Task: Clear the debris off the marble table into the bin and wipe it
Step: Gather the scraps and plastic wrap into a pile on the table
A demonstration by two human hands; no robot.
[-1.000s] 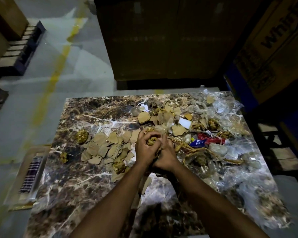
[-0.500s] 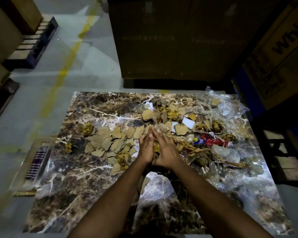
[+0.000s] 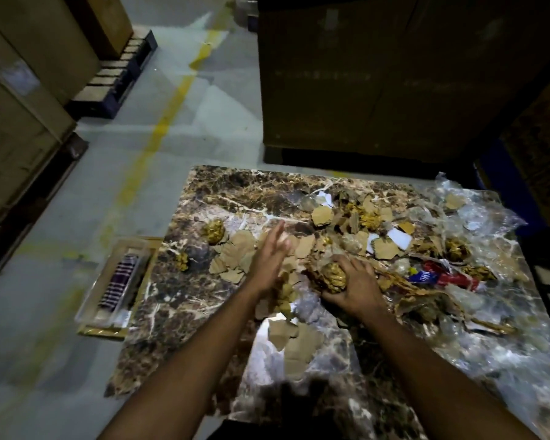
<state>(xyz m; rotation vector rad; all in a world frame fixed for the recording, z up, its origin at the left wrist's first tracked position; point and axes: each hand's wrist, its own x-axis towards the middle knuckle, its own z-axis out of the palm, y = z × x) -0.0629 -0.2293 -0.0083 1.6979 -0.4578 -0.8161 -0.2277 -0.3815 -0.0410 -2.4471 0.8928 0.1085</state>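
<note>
Gripping a gold foil ball (image 3: 334,275), right hand (image 3: 356,287), left hand (image 3: 269,260) fingers straight, clear tray (image 3: 108,308) holding striped cloth (image 3: 119,282)

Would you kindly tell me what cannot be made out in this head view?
- Bin: none shows in the head view.
- Left hand: motion blur smears its straight fingers.
- Marble table: the near edge is dark, the right corner lies under clear plastic wrap.
- Gold foil ball: the right hand covers part of it.
- Red wrapper: print too small to read.
</note>
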